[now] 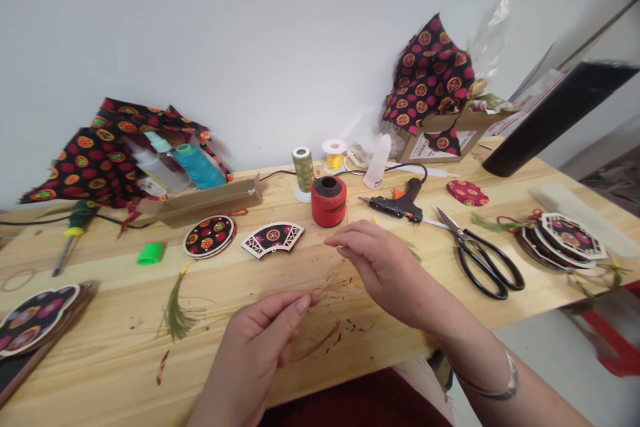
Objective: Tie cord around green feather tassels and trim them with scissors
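My left hand (pixel 265 333) pinches a thin red thread (pixel 320 345) between thumb and forefinger, low over the table's front part. A loose length of it trails below the fingers. Fine strands run from there up toward my right hand (pixel 385 270), whose thumb and fingertips are pressed together on the thread's other part. Just beyond the right fingertips stands a spool of red thread (pixel 329 203). A fan-shaped ornament (pixel 273 238) with patterned dark cloth and a pale cut-out frame lies behind my left hand. Left of it is a round ornament (pixel 209 235) with a green tassel (pixel 177 310).
Black-handled scissors (pixel 483 253) and a glue gun (pixel 400 203) lie to the right, near stacked ornaments (pixel 565 240). A screwdriver (pixel 73 240), green cap (pixel 150 253) and cardboard tray (pixel 210 203) are at left. A dark roll (pixel 555 120) leans at far right.
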Available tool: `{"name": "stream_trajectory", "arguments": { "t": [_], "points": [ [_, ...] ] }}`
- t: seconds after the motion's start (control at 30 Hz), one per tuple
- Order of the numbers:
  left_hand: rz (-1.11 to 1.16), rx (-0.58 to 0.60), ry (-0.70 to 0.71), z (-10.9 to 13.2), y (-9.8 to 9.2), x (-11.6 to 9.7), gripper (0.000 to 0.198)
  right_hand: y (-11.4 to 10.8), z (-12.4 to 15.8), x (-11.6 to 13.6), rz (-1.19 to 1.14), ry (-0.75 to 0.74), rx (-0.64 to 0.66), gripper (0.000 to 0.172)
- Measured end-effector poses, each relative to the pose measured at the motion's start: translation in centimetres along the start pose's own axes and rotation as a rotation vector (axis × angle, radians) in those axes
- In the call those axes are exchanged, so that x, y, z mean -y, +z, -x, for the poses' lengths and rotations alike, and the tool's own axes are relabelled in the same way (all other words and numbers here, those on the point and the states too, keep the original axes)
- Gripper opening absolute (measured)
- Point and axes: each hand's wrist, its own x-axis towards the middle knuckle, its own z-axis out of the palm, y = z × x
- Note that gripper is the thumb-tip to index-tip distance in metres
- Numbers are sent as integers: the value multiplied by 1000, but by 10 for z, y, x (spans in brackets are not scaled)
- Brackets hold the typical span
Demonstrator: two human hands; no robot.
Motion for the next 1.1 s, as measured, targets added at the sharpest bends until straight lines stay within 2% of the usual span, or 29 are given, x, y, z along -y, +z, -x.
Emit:
{"name": "stream_trajectory", "arguments": {
  "t": [0.1, 0.23, 0.4, 0.53, 0.7, 0.87, 1.1],
  "points": [
    [23, -12, 4, 0, 2, -1, 31, 3, 2, 3, -124, -19, -16, 20],
    [119, 53, -17, -1, 1, 1, 29, 11, 6, 8, -278, -30, 113, 19],
    [274, 71, -100, 0, -2, -1, 47, 17, 10, 10, -319, -34, 119, 18],
    [344, 68, -174, 2, -1, -6, 53, 18, 11, 13, -200, -106, 107, 21],
    [427, 117, -218, 0, -1, -3, 46, 18, 11, 16, 30, -259, 109, 31],
    [422, 138, -234, 1, -3, 0, 48, 21, 8, 17, 227, -388, 75, 17],
    [391, 233, -226, 1, -4, -2, 51, 24, 7, 14, 253, -419, 30, 21]
  ]
}}
